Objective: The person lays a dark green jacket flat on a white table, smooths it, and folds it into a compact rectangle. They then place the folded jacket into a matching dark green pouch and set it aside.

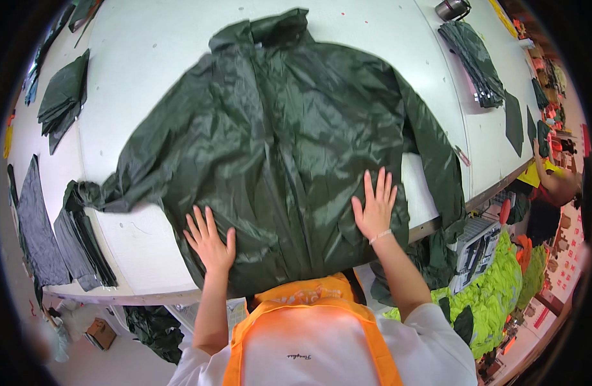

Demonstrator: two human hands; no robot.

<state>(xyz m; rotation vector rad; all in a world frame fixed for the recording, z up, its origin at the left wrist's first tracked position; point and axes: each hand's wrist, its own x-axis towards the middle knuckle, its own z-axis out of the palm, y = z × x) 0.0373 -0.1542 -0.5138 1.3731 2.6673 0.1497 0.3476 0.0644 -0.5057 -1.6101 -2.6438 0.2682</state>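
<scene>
Counts, clock centred on the view: 1 jacket (270, 148), dead centre. 2 hands on it: left hand (212, 243) at 8 o'clock, right hand (375, 209) at 3. 1 bracelet (380, 237), right wrist. 1 apron (305, 291) at 6. Folded stacks, 2 clear ones: green stack (63, 96) at 10, darker stack (473, 63) at 2 (layers too tight to count). 1 flask (453, 9) at 1, 1 cardboard box (100, 333) at 8. 1 yellow-green heap (486, 293) at 4, pieces uncountable.

white shirt (318, 341) cut off by lower edge, co-worker's head (568, 187) blurred
</scene>
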